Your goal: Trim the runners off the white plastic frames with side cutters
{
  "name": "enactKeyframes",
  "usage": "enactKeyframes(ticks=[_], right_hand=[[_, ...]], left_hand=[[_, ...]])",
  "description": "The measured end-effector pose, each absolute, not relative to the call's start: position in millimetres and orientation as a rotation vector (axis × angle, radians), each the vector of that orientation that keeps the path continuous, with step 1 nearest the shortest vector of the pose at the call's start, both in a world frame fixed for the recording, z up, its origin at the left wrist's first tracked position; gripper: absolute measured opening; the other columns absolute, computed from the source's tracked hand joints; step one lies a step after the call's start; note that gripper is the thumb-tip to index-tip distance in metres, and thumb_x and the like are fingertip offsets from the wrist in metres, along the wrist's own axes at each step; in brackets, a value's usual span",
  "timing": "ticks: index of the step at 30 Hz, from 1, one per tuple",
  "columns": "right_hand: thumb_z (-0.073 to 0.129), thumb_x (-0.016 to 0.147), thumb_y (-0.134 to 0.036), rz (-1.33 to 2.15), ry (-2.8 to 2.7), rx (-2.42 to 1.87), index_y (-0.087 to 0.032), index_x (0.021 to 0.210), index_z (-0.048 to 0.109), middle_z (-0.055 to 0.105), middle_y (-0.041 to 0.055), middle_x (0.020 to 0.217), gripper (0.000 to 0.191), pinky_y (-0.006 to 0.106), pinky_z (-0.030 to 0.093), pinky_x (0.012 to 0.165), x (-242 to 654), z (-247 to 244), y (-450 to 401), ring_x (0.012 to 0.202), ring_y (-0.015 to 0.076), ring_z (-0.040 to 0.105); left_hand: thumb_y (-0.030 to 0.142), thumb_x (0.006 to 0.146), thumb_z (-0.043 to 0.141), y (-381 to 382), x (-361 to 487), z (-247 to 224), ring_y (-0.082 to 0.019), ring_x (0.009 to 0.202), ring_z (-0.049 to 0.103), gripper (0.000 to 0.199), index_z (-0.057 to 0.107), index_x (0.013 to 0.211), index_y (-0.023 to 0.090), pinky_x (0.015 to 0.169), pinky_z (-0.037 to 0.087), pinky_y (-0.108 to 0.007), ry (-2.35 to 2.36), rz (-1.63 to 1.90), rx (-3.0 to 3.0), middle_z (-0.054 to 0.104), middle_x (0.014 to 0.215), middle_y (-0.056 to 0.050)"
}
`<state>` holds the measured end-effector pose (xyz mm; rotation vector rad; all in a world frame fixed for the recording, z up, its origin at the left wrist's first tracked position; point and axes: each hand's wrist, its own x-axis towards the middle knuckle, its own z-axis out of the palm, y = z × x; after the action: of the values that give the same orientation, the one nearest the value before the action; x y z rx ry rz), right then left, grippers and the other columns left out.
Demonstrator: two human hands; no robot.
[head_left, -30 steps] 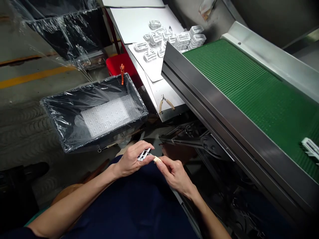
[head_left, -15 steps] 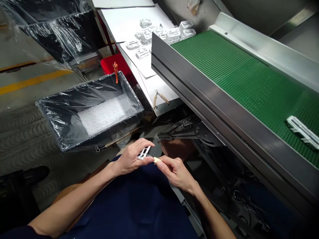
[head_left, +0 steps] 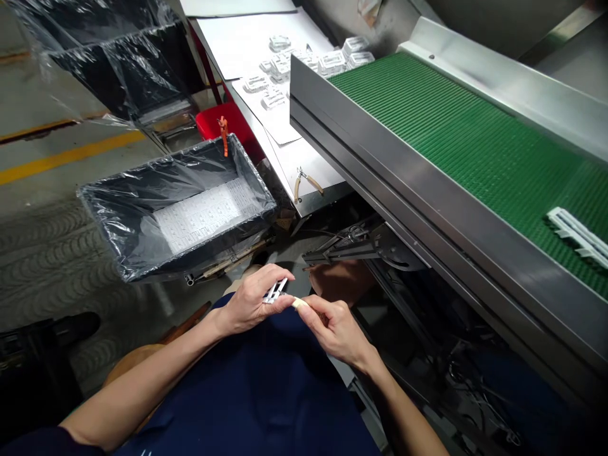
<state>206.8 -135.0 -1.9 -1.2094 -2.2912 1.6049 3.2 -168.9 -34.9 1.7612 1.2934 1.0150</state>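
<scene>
Above my lap, my left hand (head_left: 251, 297) grips a small white plastic frame (head_left: 275, 291) with open slots, pinched between thumb and fingers. My right hand (head_left: 338, 326) is closed on a pale yellow tool (head_left: 299, 303). Only the near end of that tool shows; a thin grey tip seems to point at the white frame, too small to make out clearly. The two hands almost meet, with the left thumb beside the yellow end. My right fingers hide the rest of the tool.
Right, a green ribbed conveyor belt (head_left: 456, 139) carries a white plastic part (head_left: 579, 234). Side cutters (head_left: 306, 180) lie on the table corner (head_left: 318, 202); several white parts (head_left: 280, 66) lie behind. At left stands a plastic-lined black bin (head_left: 118, 234) holding white parts (head_left: 199, 215), with an orange clamp (head_left: 223, 136).
The white part on the belt has shifted slightly up in view. The camera view has moved a little. Both hands keep nearly the same pose and hold the same things.
</scene>
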Motion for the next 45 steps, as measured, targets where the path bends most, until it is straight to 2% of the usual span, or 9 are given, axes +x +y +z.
enactKeyframes(ticks=[13,16,20,25,31,35,38,42,45], right_hand=[[0.04,0.092,-0.04,1.544,-2.334,-1.262,-0.019,0.078,0.057,0.04,-0.0046,0.056,0.031,0.021,0.027,0.052,175.3,-1.6,-120.6,0.05,0.0067,0.033],[0.041,0.092,-0.04,1.59,-2.279,-1.245,-0.018,0.084,0.062,0.043,-0.004,0.058,0.031,0.021,0.029,0.052,159.6,-3.5,-113.7,0.05,0.0068,0.034],[0.046,0.089,-0.043,1.656,-1.968,-1.362,-0.016,0.087,0.064,0.046,-0.0034,0.059,0.032,0.02,0.03,0.05,125.3,-9.9,-100.0,0.051,0.0073,0.037],[0.057,0.081,-0.045,1.899,-1.723,-1.316,-0.013,0.084,0.065,0.055,0.0002,0.067,0.033,0.021,0.038,0.055,77.5,-24.1,-79.1,0.06,0.0097,0.047],[0.053,0.084,-0.039,1.907,-1.766,-1.342,-0.013,0.082,0.063,0.055,0.0005,0.069,0.028,0.022,0.039,0.059,52.6,-47.2,-70.6,0.062,0.0101,0.047],[0.062,0.073,-0.047,1.576,-1.812,-1.739,-0.014,0.072,0.059,0.05,-0.0022,0.059,0.033,0.022,0.038,0.052,52.4,-77.6,-31.0,0.054,0.0099,0.044],[0.064,0.069,-0.047,1.171,-1.752,-2.048,-0.014,0.078,0.058,0.051,-0.0015,0.06,0.035,0.024,0.041,0.053,59.1,-106.7,40.2,0.055,0.0121,0.047],[0.057,0.072,-0.034,0.68,-1.66,-2.248,-0.01,0.099,0.055,0.059,0.0106,0.084,0.036,0.035,0.044,0.073,66.4,-138.4,150.2,0.074,0.0198,0.055],[0.052,0.073,-0.027,0.453,-1.675,-2.301,-0.005,0.106,0.055,0.058,0.0196,0.097,0.04,0.042,0.042,0.082,59.9,-149.7,196.3,0.088,0.0265,0.056]], left_hand=[[0.036,0.091,0.048,-163.4,-21.2,-37.1,-0.016,0.079,0.055,0.023,0.055,0.101,0.017,0.071,0.045,-0.027,1.386,1.061,1.651,0.058,0.088,-0.005],[0.04,0.089,0.051,-157.2,-36.9,-39.5,-0.016,0.078,0.056,0.028,0.054,0.104,0.017,0.071,0.045,-0.028,1.417,1.069,1.641,0.058,0.089,-0.005],[0.045,0.084,0.057,-148.4,-56.1,-44.5,-0.019,0.087,0.057,0.038,0.052,0.11,0.017,0.077,0.046,-0.03,1.385,1.064,1.662,0.059,0.097,-0.008],[0.037,0.086,0.057,-140.4,-76.3,-53.0,-0.021,0.096,0.057,0.031,0.053,0.109,0.017,0.084,0.047,-0.033,1.354,0.961,1.682,0.058,0.105,-0.01],[0.044,0.078,0.066,-130.9,-98.9,-69.3,-0.019,0.091,0.058,0.048,0.052,0.114,0.016,0.081,0.048,-0.03,1.367,0.946,1.448,0.06,0.102,-0.008],[0.045,0.086,0.053,-114.6,-119.8,-82.0,-0.016,0.077,0.058,0.039,0.054,0.116,0.02,0.072,0.047,-0.028,1.418,0.98,1.024,0.061,0.088,-0.002],[0.045,0.093,0.036,-103.7,-145.2,-100.1,-0.014,0.067,0.057,0.038,0.06,0.104,0.018,0.067,0.046,-0.028,1.416,0.941,0.787,0.06,0.078,-0.002],[0.05,0.09,0.038,-105.2,-175.6,-139.6,-0.017,0.071,0.06,0.043,0.062,0.094,0.015,0.07,0.048,-0.031,1.34,0.868,0.537,0.061,0.079,-0.005],[0.049,0.087,0.046,-116.4,-189.1,-167.2,-0.016,0.068,0.059,0.043,0.058,0.11,0.015,0.065,0.049,-0.029,1.301,0.885,0.312,0.058,0.079,-0.004]])
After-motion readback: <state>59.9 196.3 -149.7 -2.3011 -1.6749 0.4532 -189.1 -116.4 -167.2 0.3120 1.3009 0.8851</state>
